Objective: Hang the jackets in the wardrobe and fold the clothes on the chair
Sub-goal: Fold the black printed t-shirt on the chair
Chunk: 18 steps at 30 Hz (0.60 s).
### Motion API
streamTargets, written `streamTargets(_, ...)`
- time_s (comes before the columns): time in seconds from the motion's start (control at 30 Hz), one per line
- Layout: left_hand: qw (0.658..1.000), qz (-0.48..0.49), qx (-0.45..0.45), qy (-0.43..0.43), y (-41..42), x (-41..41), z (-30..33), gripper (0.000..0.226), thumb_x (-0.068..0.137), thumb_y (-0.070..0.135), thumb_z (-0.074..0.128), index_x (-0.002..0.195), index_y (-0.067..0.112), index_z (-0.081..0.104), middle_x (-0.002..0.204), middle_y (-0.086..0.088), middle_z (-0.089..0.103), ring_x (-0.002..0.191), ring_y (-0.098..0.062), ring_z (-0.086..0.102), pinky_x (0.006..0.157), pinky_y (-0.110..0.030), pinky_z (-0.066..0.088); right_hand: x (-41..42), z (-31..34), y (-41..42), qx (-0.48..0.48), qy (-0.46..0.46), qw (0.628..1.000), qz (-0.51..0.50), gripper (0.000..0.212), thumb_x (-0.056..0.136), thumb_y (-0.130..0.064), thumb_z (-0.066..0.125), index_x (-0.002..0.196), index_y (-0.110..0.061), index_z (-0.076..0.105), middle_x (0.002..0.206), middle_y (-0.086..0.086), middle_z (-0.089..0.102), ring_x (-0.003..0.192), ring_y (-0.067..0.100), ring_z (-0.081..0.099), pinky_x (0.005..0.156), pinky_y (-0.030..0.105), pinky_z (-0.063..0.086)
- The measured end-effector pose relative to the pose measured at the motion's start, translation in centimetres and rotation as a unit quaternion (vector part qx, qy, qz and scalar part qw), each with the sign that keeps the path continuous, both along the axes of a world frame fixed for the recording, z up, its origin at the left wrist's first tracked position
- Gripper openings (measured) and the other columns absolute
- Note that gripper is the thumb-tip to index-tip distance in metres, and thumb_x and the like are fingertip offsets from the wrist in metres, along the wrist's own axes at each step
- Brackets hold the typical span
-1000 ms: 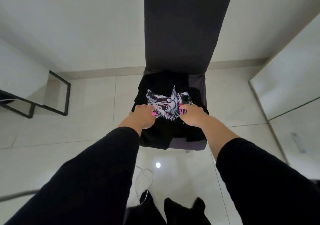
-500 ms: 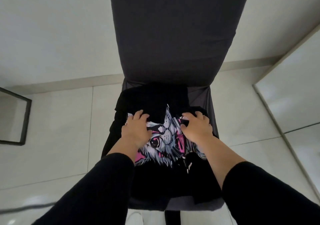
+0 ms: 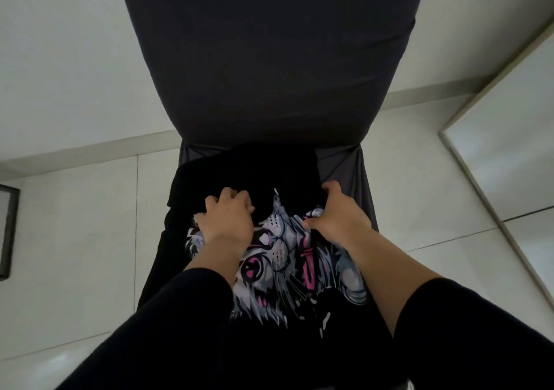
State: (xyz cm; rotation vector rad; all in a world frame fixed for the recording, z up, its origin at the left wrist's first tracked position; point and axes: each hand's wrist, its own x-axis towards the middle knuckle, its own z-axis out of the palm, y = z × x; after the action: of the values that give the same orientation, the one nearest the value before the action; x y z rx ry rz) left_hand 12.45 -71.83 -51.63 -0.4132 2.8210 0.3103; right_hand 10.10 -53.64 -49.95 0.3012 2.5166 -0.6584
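Moved: both your hands are further up the seat than half a sec ago, now at the top of the print instead of mid-print, and your head is closer in, so the chair fills more of the view.
Shirt: black T-shirt (image 3: 278,272) w/ grey-pink cat print lies face up on the chair (image 3: 344,164) seat, running from the back edge toward the front edge; its left side spills over the seat's left edge.
Left hand (image 3: 226,220): palm down near the seat's back-left part, fingers (image 3: 236,199) curled into dark cloth above the print. Looks like a pinch on a fold, can't tell how much fabric is caught.
Right hand (image 3: 335,218): by the seat's right edge, fingers hooked over a bunched black edge, thumb (image 3: 311,223) pressed on the print. Closed on cloth, I'd say.
Cloth vs fingers: fabric sits under both palms and between the curled fingers; the print's top lies between your two hands.
Risk 1: the overhanging left side may drag the shirt off the seat's left edge if you lift w/o gathering it.
Risk 2: uneven grips, so the fold could skew or crease across the print.
Risk 3: black-on-black near the back edge, so you may grab a second layer by mistake.
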Motion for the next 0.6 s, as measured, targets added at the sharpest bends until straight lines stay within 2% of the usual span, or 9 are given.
streamTargets(0.07,0.999,-0.009,-0.001,0.047,-0.1,-0.6,0.9,0.017,0.097,0.028,0.043,0.104,0.027,0.058,0.114,0.001,0.054,0.106,-0.024,0.050,0.076,-0.037,0.032,-0.4,1.1,0.9,0.044,0.021,0.999,0.001,0.063,0.080,-0.026,0.070,0.131,-0.018,0.033,0.111,0.008,0.061,0.098,0.031,0.061,0.071,0.035,0.046)
streamTargets(0.17,0.996,-0.031,0.026,0.074,0.7,-1.0,1.8,0.022,0.098,0.033,0.039,0.110,0.023,0.055,0.114,0.001,0.054,0.107,-0.023,0.049,0.074,-0.036,0.033,-0.9,2.7,3.1,0.149,0.077,0.986,-0.006,0.048,0.083,-0.012,0.058,0.127,-0.017,0.038,0.109,0.011,0.058,0.096,0.034,0.060,0.069,0.034,0.041)
streamTargets(0.23,0.997,-0.053,0.053,0.031,1.6,-0.7,1.7,0.029,0.095,0.042,0.044,0.118,0.025,0.050,0.122,0.001,0.048,0.113,-0.022,0.045,0.079,-0.038,0.038,-0.9,3.6,4.6,0.217,0.101,0.971,-0.014,0.047,0.079,-0.010,0.059,0.122,-0.018,0.042,0.112,0.010,0.052,0.095,0.033,0.059,0.074,0.035,0.038)
streamTargets(0.3,0.996,-0.063,0.051,-0.040,2.3,-0.2,1.0,0.045,0.091,0.048,0.051,0.129,0.026,0.040,0.132,0.001,0.037,0.121,-0.024,0.039,0.085,-0.040,0.042,-0.9,3.7,5.4,0.259,0.095,0.961,-0.008,0.050,0.076,-0.013,0.061,0.122,-0.020,0.042,0.114,0.008,0.048,0.099,0.031,0.056,0.082,0.038,0.036)
streamTargets(0.37,0.996,-0.063,0.035,-0.051,2.8,0.3,0.3,0.053,0.090,0.044,0.056,0.134,0.025,0.035,0.138,0.000,0.029,0.125,-0.025,0.033,0.085,-0.038,0.045,-0.6,2.8,4.9,0.271,0.075,0.960,0.008,0.050,0.078,-0.019,0.060,0.125,-0.021,0.042,0.117,0.009,0.045,0.110,0.031,0.047,0.090,0.039,0.035)
streamTargets(0.47,0.998,-0.039,0.049,0.022,2.8,0.6,-0.7,0.028,0.095,0.028,0.053,0.121,0.020,0.046,0.130,0.000,0.036,0.116,-0.023,0.037,0.070,-0.031,0.042,0.3,1.1,3.1,0.266,0.096,0.959,0.030,0.059,0.080,-0.026,0.056,0.135,-0.023,0.035,0.130,0.011,0.037,0.124,0.032,0.032,0.102,0.042,0.028)
streamTargets(0.53,0.993,-0.015,0.084,0.077,2.3,0.4,-1.0,0.016,0.098,0.022,0.045,0.113,0.017,0.049,0.121,-0.001,0.044,0.106,-0.021,0.043,0.066,-0.033,0.039,0.5,0.2,1.7,0.253,0.135,0.957,0.052,0.070,0.083,-0.026,0.053,0.146,-0.022,0.021,0.148,0.013,0.022,0.139,0.033,0.015,0.115,0.049,0.012)
streamTargets(0.6,0.985,0.016,0.107,0.136,1.8,0.1,-0.5,0.017,0.100,0.021,0.036,0.113,0.016,0.047,0.113,-0.002,0.050,0.099,-0.022,0.047,0.065,-0.035,0.037,0.0,-0.3,0.3,0.224,0.175,0.955,0.082,0.075,0.086,-0.025,0.052,0.149,-0.020,0.013,0.158,0.009,0.008,0.147,0.028,-0.001,0.117,0.051,-0.002)
